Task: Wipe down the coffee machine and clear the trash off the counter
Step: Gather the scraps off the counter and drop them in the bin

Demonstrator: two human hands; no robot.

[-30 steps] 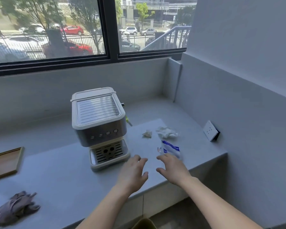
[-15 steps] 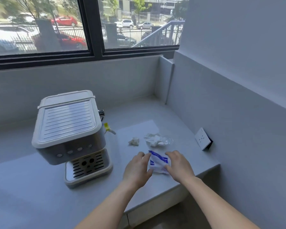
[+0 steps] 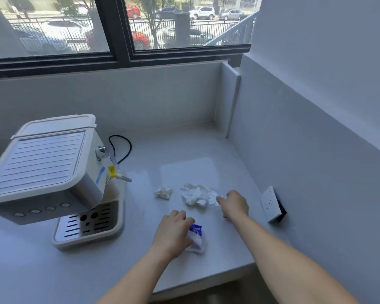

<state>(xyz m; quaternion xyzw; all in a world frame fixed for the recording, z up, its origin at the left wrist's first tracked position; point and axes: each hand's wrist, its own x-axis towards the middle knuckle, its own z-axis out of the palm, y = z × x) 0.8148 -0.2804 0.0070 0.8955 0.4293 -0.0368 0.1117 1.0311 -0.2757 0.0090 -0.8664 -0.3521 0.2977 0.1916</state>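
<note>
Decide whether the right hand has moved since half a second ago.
Yes: the right hand left the blue-and-white wrapper and moved forward, closer to the wall socket.

No text, brand or number can be read. A yellow tag [image 3: 112, 171] is seen on the steam wand [image 3: 114, 160] at the right side of the coffee machine [image 3: 46, 172], but its print is too small to be made out. Blue print is seen on the white wrapper [image 3: 196, 238] gripped by the left hand [image 3: 173, 233], but no letters can be told.
</note>
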